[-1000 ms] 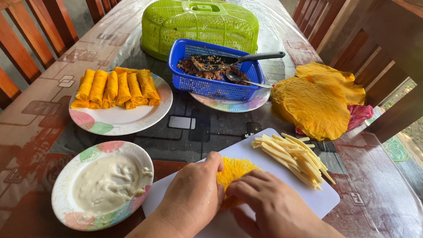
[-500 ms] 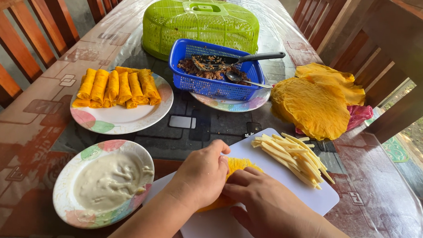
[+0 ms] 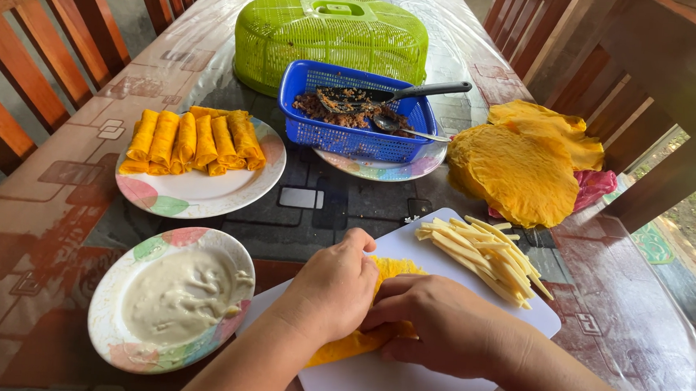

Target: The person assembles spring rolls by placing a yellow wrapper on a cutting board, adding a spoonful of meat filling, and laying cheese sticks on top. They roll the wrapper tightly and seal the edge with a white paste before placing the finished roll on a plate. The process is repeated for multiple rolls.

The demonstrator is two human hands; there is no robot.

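Observation:
My left hand point(image 3: 331, 286) and my right hand point(image 3: 436, 323) both press on a yellow wrapper point(image 3: 364, 339) that lies partly rolled on a white cutting board point(image 3: 402, 381). The hands cover most of the wrapper; its far edge point(image 3: 396, 267) and near left end show. Pale cheese sticks point(image 3: 484, 258) lie in a pile on the board's far right corner, just beyond my right hand.
A plate of white paste point(image 3: 172, 297) sits left of the board. Behind it is a plate of finished yellow rolls point(image 3: 196, 144). A blue basket point(image 3: 356, 113) holds brown filling and spoons. A stack of yellow wrappers point(image 3: 516, 169) lies right; a green mesh cover point(image 3: 332, 36) stands behind.
Both hands have shifted on the wrapper, rolling it; the right hand moved in over it, and the wrapper's left end now sticks out under my left wrist.

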